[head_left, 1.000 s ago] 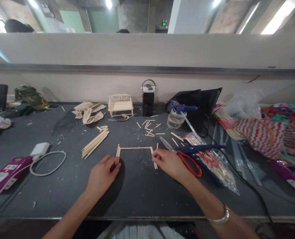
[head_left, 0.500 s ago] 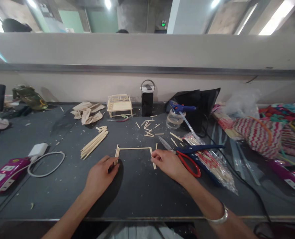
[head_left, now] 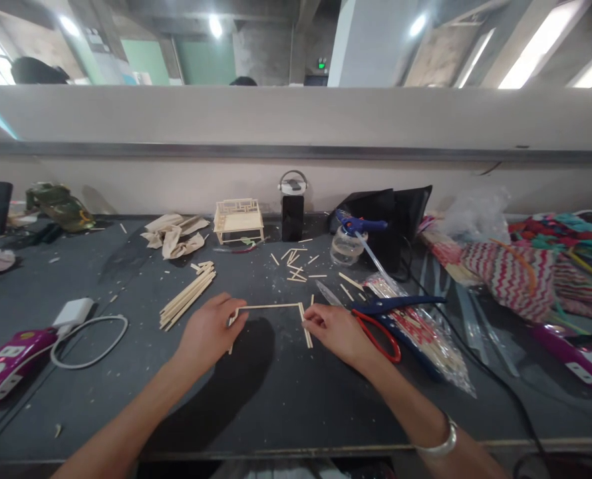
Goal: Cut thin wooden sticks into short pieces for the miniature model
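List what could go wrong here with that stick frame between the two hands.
1. The frame is thin sticks, pinched at one leg by the left hand and at the other by the right hand; uneven pressure could skew or pop its corners.
2. Scissors lie right beside the right hand; a bump could knock them into the frame.
3. Loose offcuts just behind could get swept in.

No words or numbers can be read anywhere here. Far away, up by the ceiling, a small green sign glows, but it is too tiny to make out. On the near left, the pink power strip has white parts with no letters that show. The bag of sticks on the right has red marks, too blurry to read.
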`<state>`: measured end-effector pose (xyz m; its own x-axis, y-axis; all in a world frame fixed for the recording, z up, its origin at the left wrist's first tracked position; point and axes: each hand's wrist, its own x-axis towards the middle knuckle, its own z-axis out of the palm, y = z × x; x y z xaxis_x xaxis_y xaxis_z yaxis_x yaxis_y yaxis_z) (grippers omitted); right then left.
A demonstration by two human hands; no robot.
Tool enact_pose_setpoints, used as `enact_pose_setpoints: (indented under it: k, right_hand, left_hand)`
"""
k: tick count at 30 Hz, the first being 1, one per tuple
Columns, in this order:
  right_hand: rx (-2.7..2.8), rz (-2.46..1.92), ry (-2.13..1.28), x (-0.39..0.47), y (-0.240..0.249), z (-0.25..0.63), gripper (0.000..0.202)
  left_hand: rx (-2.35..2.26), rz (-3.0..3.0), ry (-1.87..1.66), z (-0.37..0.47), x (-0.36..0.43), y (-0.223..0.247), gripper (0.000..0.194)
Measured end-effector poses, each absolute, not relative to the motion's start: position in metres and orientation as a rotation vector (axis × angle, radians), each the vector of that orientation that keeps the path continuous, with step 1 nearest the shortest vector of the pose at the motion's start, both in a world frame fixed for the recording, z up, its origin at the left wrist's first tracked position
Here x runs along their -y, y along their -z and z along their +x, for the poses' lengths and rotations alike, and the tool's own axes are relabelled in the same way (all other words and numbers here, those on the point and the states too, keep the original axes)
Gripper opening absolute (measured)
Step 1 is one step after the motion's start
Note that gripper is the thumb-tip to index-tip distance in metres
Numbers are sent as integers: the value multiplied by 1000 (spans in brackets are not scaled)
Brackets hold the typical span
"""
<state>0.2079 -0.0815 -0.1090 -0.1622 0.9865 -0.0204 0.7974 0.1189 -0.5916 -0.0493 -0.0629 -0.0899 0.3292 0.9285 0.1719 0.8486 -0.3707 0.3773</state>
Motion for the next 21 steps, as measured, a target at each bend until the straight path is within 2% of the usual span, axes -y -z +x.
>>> enact_pose_setpoints:
  k: [7, 14, 21]
  right_hand:
    - [1994, -1769, -547, 77, 113, 211, 14]
    - [2058, -1812, -481, 78, 115, 209, 18]
    - [2084, -1862, -441, 78, 117, 206, 18]
  left_hand:
    - [-1502, 2441, -544, -31, 23, 93, 24]
    - [-1699, 2246, -681, -59, 22, 99, 30]
    - [-1758, 2005, -484, -70, 17, 93, 32]
